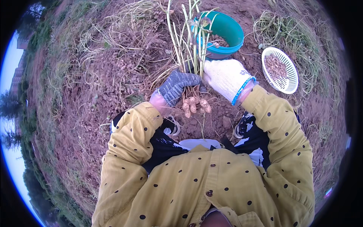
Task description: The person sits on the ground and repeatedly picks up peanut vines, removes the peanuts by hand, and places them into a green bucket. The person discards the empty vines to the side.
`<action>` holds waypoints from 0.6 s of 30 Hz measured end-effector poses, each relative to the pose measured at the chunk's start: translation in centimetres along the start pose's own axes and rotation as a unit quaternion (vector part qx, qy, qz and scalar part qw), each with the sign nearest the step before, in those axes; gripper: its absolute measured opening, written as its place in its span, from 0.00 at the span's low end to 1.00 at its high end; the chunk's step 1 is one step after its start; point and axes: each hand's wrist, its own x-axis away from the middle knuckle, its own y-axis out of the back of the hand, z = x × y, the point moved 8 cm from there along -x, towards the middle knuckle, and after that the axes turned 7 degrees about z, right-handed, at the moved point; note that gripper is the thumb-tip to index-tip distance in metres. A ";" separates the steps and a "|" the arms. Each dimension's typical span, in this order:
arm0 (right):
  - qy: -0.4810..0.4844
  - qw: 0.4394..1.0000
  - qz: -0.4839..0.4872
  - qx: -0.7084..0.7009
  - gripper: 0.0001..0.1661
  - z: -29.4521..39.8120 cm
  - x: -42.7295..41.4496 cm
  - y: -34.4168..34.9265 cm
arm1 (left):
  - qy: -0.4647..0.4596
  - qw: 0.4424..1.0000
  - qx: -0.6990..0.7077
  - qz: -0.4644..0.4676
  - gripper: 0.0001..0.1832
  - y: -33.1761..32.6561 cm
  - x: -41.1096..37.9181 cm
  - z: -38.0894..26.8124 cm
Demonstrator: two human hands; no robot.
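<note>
In a grey knit glove, my left hand point(179, 84) is closed around the base of a peanut plant point(185, 48). Its pale stems rise upward, away from me. Below the grip hangs a cluster of peanut pods point(195, 105) on thin roots, above the soil. My right hand point(225, 78), in a white knit glove with a blue cuff edge, is against the right side of the same stems and appears to grip them. Its fingertips are hidden. Just beyond the stems stands a teal plastic bucket point(234, 28) with peanuts point(219, 41) inside.
A white slotted plastic basket point(293, 76), tilted, holds more peanuts point(275, 66) on the right. Pulled peanut plants point(127, 59) with pods lie heaped at the left. Loose vines point(295, 34) lie at the upper right. Between my shoes is bare soil point(190, 127).
</note>
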 end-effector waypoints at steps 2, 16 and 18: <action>-0.003 1.000 -0.013 -0.016 0.11 0.5 0.1 0.0 | -0.007 1.000 -0.019 -0.016 0.16 0.3 0.4 -0.3; -0.083 0.977 -0.006 -0.197 0.14 -1.3 0.6 0.3 | -0.037 0.976 -0.190 -0.099 0.15 2.5 0.4 -1.6; -0.135 0.873 0.101 -0.458 0.18 -1.2 0.8 -0.2 | -0.017 0.984 -0.136 -0.116 0.17 2.8 1.0 -1.5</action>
